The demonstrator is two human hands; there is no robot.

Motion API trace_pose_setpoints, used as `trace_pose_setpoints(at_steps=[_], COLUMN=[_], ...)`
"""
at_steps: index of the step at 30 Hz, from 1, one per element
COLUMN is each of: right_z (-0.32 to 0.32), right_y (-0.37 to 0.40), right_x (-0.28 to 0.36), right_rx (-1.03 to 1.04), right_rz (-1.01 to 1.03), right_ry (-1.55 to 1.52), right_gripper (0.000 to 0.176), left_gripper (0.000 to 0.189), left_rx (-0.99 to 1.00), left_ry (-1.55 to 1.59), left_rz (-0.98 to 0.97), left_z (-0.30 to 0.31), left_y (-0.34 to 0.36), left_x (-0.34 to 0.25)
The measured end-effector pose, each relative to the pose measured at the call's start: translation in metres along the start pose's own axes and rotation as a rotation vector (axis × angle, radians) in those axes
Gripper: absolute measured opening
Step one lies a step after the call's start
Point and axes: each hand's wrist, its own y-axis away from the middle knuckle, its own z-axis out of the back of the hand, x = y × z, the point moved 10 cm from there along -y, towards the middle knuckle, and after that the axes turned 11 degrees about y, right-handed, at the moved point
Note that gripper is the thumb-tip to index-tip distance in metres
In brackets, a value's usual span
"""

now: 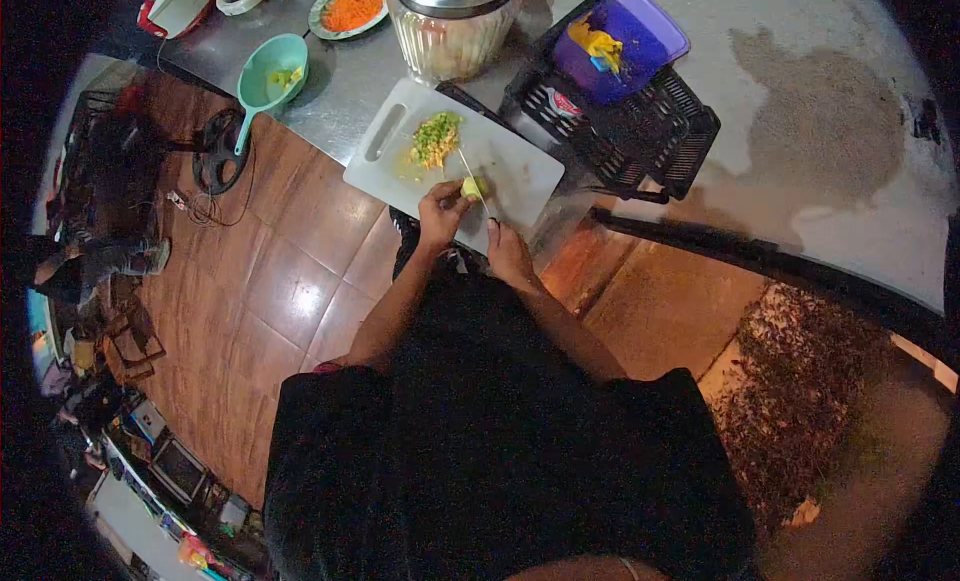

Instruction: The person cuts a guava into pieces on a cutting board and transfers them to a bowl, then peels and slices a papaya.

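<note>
On the white cutting board my left hand pinches a small yellow-green piece of produce, whose exact kind I cannot make out. My right hand is closed around the handle of a knife. Its thin blade points away from me and lies against the right side of that piece. Beyond my left hand, a heap of finely chopped green and pale orange bits rests on the board. The board's slot handle is at its left end.
A green strainer holding pale pieces overhangs the table's left edge. Behind stand a plate of shredded orange food and a ribbed, lidded jar. A purple container with yellow scraps sits on a black crate to the right.
</note>
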Motion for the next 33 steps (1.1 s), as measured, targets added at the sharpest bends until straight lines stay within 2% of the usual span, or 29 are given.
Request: trace_pose_setpoints(at_steps=[2,7,10,12,13,15,16,17,19,20,22,26,28,32,33], right_z=[-0.009,-0.001,-0.002,0.001,-0.001,-0.003,-0.007,-0.016,-0.024,-0.024,-0.014,-0.010,-0.021,-0.014,-0.019], right_y=[-0.002,-0.001,-0.004,-0.002,-0.001,-0.001,-0.001,-0.002,-0.004,-0.005,-0.006,-0.002,-0.007,-0.008,-0.012], right_x=[-0.007,-0.001,-0.003,-0.004,-0.005,-0.005,-0.008,-0.016,0.003,0.004,-0.011,-0.006,-0.013,-0.007,-0.013], right_rx=[0.072,-0.007,-0.031,0.001,0.044,0.012,-0.018,-0.016,-0.144,-0.149,-0.018,-0.006,0.038,0.083,0.113], right_rz=[-0.052,-0.017,-0.013,-0.050,-0.087,-0.047,-0.003,-0.006,0.314,0.315,0.026,0.026,-0.008,-0.029,-0.087], right_ry=[0.011,-0.046,-0.012,-0.003,0.005,-0.012,-0.024,-0.026,0.286,0.284,0.016,-0.068,-0.030,0.066,0.042], right_gripper=[0.047,0.049,0.050,0.049,0.049,0.048,0.047,0.047,0.046,0.046,0.045,0.047,0.050,0.053,0.053], left_gripper=[0.037,0.037,0.040,0.044,0.044,0.047,0.049,0.049,0.059,0.059,0.073,0.083,0.089,0.093,0.093], left_rx=[0.000,0.031,0.029,-0.003,0.000,-0.023,0.099,0.102,0.242,0.241,0.385,0.471,0.385,0.401,0.397], left_ry=[0.032,0.064,-0.019,-0.250,-0.252,-0.518,-0.531,-0.533,-0.830,-0.832,-1.049,-1.087,-0.940,-0.846,-0.846], left_rz=[0.012,-0.001,0.002,-0.255,-0.259,-0.533,-0.496,-0.494,-0.651,-0.656,-0.654,-0.529,-0.479,-0.399,-0.393], left_z=[-0.001,-0.002,-0.003,-0.005,-0.010,-0.035,-0.054,-0.066,-0.107,-0.110,-0.130,-0.130,-0.119,-0.113,-0.113], left_y=[0.000,0.003,-0.001,0.001,-0.002,0.003,-0.006,-0.015,-0.026,-0.032,-0.041,-0.049,-0.057,-0.066,-0.070], left_x=[0.003,0.001,-0.004,-0.032,-0.047,-0.100,-0.101,-0.100,-0.096,-0.093,-0.070,-0.040,-0.045,-0.044,-0.045])
